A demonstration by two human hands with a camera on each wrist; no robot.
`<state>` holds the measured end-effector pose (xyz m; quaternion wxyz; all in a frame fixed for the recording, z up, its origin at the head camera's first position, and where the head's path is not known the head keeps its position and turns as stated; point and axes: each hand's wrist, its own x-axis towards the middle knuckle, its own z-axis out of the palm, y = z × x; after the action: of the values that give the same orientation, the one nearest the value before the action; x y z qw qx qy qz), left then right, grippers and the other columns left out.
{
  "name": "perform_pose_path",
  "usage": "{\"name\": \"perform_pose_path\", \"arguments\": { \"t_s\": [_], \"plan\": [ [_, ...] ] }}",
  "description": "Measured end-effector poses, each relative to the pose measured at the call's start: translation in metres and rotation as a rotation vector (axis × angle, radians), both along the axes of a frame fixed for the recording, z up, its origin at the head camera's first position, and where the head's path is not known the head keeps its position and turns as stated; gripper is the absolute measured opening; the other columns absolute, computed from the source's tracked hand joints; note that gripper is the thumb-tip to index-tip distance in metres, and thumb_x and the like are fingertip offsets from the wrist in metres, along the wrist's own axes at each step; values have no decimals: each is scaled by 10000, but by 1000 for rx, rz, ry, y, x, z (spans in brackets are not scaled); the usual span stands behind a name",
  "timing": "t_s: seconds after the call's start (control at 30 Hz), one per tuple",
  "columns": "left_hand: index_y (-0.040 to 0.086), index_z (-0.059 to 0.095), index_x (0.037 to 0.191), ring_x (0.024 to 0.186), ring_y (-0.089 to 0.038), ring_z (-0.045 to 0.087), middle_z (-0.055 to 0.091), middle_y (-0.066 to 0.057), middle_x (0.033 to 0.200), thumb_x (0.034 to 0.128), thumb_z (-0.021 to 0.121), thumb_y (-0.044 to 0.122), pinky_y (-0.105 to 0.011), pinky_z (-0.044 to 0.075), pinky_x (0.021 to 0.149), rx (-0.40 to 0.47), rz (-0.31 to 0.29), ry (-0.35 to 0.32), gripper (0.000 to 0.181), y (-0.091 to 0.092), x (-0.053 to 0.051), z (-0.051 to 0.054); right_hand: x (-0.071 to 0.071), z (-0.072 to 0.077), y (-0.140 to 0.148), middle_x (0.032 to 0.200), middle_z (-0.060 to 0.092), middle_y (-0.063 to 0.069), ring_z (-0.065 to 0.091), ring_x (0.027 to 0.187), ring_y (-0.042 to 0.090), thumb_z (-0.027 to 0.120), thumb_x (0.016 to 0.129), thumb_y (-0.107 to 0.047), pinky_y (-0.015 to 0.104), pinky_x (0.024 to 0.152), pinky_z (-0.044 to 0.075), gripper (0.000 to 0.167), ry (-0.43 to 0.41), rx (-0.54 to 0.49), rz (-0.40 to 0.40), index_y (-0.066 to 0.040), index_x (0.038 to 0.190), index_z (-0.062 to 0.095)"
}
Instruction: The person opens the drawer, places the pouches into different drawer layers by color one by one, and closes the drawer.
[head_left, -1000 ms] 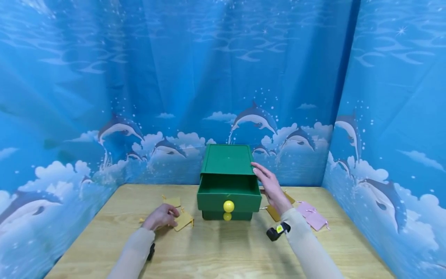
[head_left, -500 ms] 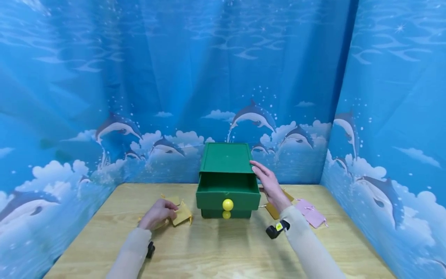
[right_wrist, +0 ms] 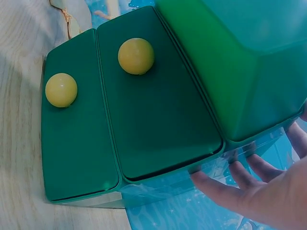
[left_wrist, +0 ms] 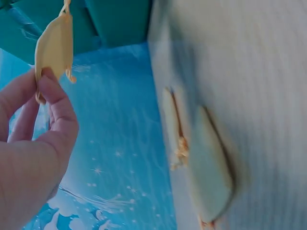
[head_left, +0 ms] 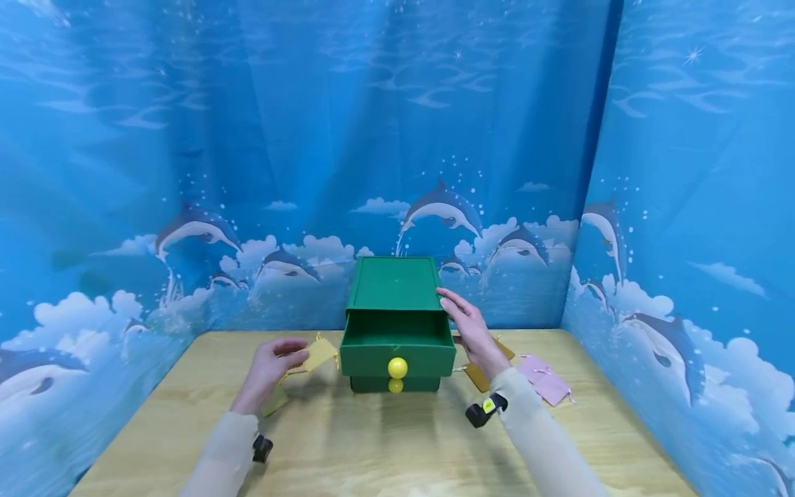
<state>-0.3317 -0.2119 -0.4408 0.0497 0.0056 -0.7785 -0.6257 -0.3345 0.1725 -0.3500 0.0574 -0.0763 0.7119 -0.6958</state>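
Observation:
My left hand [head_left: 270, 369] pinches a small yellow drawstring pouch [head_left: 319, 353] between thumb and fingers, raised above the table. The left wrist view shows that pouch [left_wrist: 56, 50] nearly edge-on, its cord dangling. Two more yellow pouches [left_wrist: 211, 165] lie on the tabletop below. A green drawer cabinet [head_left: 394, 283] stands in the middle, its top drawer [head_left: 373, 361] pulled out, with a round yellow knob [head_left: 397, 367]. My right hand [head_left: 472, 331] rests fairly straight fingers against the cabinet's right side; in the right wrist view, fingertips [right_wrist: 204, 182] touch that side.
Yellow-brown pouches [head_left: 478, 376] lie right of the cabinet, partly behind my right hand. Pink drawstring pouches [head_left: 546, 382] lie further right. The wooden table [head_left: 373, 449] meets a blue dolphin-print curtain [head_left: 298, 172] at the back and sides.
My left hand has picked up the yellow pouch from the table and raised it toward the cabinet's left side. My right hand keeps its place on the cabinet. The head view has shifted slightly.

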Motion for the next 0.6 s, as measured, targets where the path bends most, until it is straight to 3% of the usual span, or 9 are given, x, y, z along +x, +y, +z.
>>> {"name": "perform_pose_path", "arguments": {
  "t_s": [0.23, 0.37, 0.6],
  "plan": [
    [19, 632, 1268, 921, -80, 625, 648, -126, 1197, 916, 711, 213, -313, 564, 829, 8, 69, -3, 410, 3, 3, 15, 0, -1, -2, 1621, 242, 65, 216, 1483, 370, 468, 1042, -365, 662, 1068, 345, 469, -3, 0, -9, -244, 1493, 425],
    [35, 637, 1263, 918, -105, 642, 635, -138, 1228, 931, 691, 211, -329, 582, 794, 54, 80, 8, 380, 6, 5, 23, -1, 1, -2, 1622, 240, 62, 205, 1487, 370, 465, 1043, -363, 668, 1069, 337, 469, 2, 5, -8, -238, 1494, 425],
    [-26, 640, 1231, 855, -86, 660, 680, -69, 1131, 932, 682, 146, -291, 585, 692, 111, 82, 100, 347, 11, 13, 31, 0, 0, -2, 1620, 246, 70, 203, 1489, 363, 457, 1047, -360, 660, 1074, 339, 467, -11, 3, -1, -238, 1496, 421]
  ]
}}
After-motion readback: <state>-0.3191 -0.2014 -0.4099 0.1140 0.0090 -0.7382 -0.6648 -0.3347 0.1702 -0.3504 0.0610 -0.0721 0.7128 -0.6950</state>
